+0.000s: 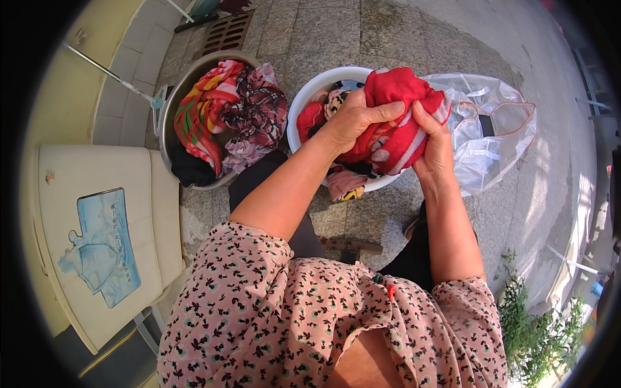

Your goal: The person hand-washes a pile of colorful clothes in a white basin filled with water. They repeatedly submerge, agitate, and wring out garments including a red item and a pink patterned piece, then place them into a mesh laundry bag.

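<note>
Bunched between my two hands is a red cloth (398,87) with pale patches, held over a white plastic basin (305,82). My left hand (356,119) grips its left side, thumb on top. On the other side my right hand (433,140) clasps it, thumb pressed on the front. More patterned laundry (335,103) lies in the basin under the cloth, partly hidden. A pink and yellow piece of fabric (347,184) hangs over the near rim. To the left stands a metal basin (170,150) holding a multicoloured cloth (204,116), a plaid garment (257,104) and a black cloth (194,167).
A clear plastic bag (485,160) with red trim lies right of the white basin. At left stands a cream-coloured appliance (97,165) with a blue sticker bearing writing. A drain grate (225,34) is set in the stone paving (325,39). Green plants (538,315) grow at lower right.
</note>
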Action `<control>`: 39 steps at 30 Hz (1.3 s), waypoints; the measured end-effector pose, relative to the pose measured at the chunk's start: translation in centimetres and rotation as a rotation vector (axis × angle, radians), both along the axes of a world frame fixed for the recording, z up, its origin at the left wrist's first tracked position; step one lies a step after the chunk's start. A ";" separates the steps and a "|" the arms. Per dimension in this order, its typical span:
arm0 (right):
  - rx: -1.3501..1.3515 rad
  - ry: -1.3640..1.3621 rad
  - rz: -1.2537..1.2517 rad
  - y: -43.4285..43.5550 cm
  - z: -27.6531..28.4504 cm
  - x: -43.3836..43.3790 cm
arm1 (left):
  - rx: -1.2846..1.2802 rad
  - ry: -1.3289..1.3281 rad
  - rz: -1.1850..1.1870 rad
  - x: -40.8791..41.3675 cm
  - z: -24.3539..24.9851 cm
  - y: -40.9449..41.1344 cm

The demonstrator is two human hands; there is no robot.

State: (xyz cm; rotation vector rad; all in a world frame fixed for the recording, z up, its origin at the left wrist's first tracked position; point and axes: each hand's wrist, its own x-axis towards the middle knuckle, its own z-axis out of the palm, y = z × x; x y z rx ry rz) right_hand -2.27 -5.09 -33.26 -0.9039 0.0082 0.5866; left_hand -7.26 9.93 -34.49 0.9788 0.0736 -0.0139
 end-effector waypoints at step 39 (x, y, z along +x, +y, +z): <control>-0.287 -0.782 0.092 -3.8 4.6 0.0 | -0.125 0.184 -0.312 5.0 -2.6 2.3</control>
